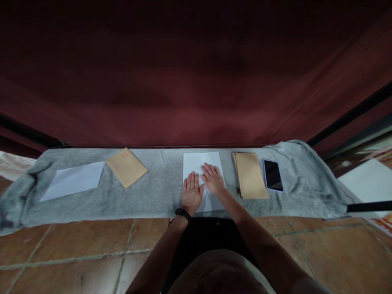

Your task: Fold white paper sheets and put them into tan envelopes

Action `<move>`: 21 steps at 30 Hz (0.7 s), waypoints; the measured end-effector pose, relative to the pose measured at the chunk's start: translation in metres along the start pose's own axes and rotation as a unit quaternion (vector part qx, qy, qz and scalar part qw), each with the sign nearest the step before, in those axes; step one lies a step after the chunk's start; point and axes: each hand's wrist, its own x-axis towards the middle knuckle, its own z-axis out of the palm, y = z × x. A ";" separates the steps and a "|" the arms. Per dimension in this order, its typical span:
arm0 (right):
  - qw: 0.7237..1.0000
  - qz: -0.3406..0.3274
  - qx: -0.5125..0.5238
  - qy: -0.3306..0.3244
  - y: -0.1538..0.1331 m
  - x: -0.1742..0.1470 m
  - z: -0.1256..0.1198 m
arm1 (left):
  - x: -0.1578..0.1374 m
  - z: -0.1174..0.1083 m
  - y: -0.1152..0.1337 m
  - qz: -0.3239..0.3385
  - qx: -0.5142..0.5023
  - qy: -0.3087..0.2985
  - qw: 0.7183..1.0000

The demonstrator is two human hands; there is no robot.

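Observation:
A white sheet of paper [202, 160] lies on the grey cloth in front of me, with a crease showing down its middle. My left hand [192, 194] rests flat on the paper's left side, fingers stretched out, a dark band at the wrist. Flat on the upper right part of the same sheet is my right hand [213, 179], its fingers a little spread. Neither hand grips anything. Just right of the sheet sits a small stack of brown envelopes [252, 175].
Grey cloth [165, 183] covers the narrow table. To the left are a brown envelope [126, 168] and another white sheet [75, 179]. A phone [273, 175] in a light purple case lies right of the envelope stack. Dark red fabric [190, 90] hangs behind the table.

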 end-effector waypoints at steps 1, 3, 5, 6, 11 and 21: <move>1.000 0.011 -0.017 -0.004 0.005 0.001 0.002 | -0.001 0.000 0.000 -0.004 -0.001 0.001 1.000; 0.998 0.042 -0.041 -0.002 0.017 0.002 0.003 | 0.001 0.001 0.000 -0.023 0.000 0.002 1.000; 0.996 0.070 -0.053 0.001 0.027 0.004 0.001 | 0.010 0.003 0.005 -0.046 0.000 0.002 0.999; 0.995 0.079 -0.055 0.002 0.030 0.005 0.000 | 0.018 0.004 0.009 -0.049 -0.004 0.000 0.999; 0.995 0.079 -0.060 0.002 0.031 0.007 0.001 | 0.077 0.010 0.027 0.028 -0.050 -0.050 0.997; 0.993 0.093 -0.065 0.032 0.033 0.010 0.011 | 0.113 0.017 -0.021 -0.015 -0.007 -0.024 1.000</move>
